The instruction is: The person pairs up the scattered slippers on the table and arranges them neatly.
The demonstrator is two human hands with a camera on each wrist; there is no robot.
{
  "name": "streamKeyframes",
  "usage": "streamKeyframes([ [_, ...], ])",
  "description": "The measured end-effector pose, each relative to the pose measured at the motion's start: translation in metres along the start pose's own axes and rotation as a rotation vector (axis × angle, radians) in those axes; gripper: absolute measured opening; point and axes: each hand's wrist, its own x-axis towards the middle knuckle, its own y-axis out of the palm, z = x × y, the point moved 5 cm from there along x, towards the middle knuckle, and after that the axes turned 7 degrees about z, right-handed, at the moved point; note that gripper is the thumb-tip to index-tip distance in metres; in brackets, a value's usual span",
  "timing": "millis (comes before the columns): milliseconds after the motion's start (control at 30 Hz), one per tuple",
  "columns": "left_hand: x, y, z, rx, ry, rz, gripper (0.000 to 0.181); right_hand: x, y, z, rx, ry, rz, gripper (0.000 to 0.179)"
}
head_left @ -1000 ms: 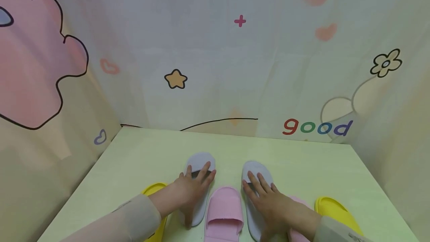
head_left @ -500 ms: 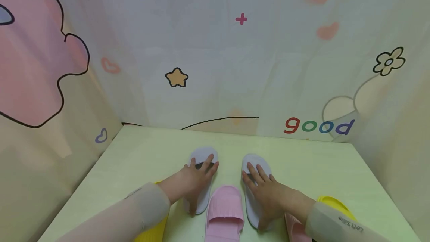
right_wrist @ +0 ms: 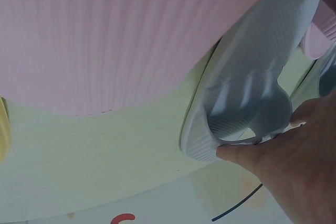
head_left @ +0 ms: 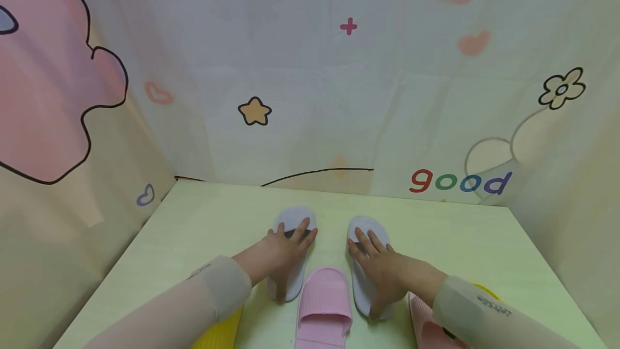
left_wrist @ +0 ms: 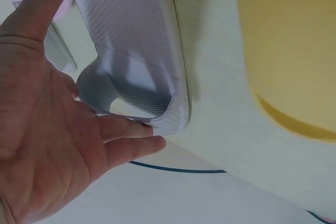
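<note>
L hand (head_left: 288,255) and R hand (head_left: 385,273): well apart, approx. mirrored. L on L grey slipper (head_left: 296,279), R on R grey slipper (head_left: 362,279). Fingers fairly straight, slightly spread over far end, thumbs back twd near end; touching, not visibly clamped round anything. Amt of pressure: can't tell.

Nearest, bottom of head view: L yellow slipper (head_left: 220,333), partly under L sleeve (head_left: 203,295); mid pink slipper (head_left: 325,295), upper part betw. greys' near ends; R pink slipper (head_left: 426,319), just right of R grey, partly under R sleeve (head_left: 484,311); R yellow slipper (right_wrist: 4,132), only a sliver at edge of R wrist view.

Progress (judged): partway. Done: both greys flat on table, out ahead of rest, L slightly farther. Outstanding: greys not touching each other; pink + yellow pairs split, no hand on either. Beyond that, can't tell.

Farther: pale table top (head_left: 203,220), then printed cloth backdrop (head_left: 300,69).
</note>
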Motion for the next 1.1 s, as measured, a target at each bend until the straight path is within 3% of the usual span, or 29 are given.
streamKeyframes([
  [200,0.004,-0.002,-0.001,-0.001,-0.013,0.019,0.152,0.003,-0.003,-0.003,0.028,0.000,0.006,0.143],
  [567,0.003,-0.013,-0.003,0.049,-0.022,-0.007,0.147,0.015,-0.010,-0.009,0.018,0.001,0.023,0.142],
  [833,0.011,-0.017,-0.001,0.054,-0.033,0.005,0.146,0.020,-0.013,-0.010,0.047,0.004,0.014,0.142],
  [1100,0.012,-0.018,0.001,-0.034,-0.015,-0.034,0.143,0.025,-0.013,-0.011,0.057,0.006,0.007,0.141],
])
